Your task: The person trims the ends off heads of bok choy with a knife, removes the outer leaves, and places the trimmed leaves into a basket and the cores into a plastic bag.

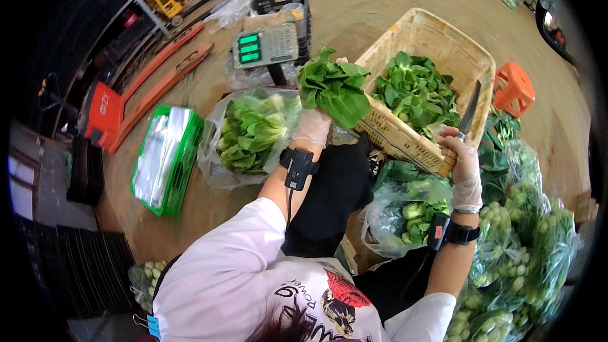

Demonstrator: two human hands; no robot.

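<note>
My left hand [315, 126], in a thin white glove, is closed around a leafy green bok choy [335, 88] with its leaves toward me; the leaves hide most of the fingers. My gloved right hand [464, 168] grips a knife [470, 113] by its handle, the blade pointing up and away beside the crate's right wall. Between and beyond the hands stands a cream plastic crate [437, 41], with loose bok choy [418, 92] inside. Left of my left forearm, a clear plastic bag [215, 168] holds more bok choy [253, 130].
An open plastic bag [380, 215] with greens sits by my right knee. Bagged vegetables [513, 240] pile up at right, near an orange stool [513, 88]. A scale [266, 45], a green basket [183, 171] of plastic bags and a red pallet jack [104, 111] stand left.
</note>
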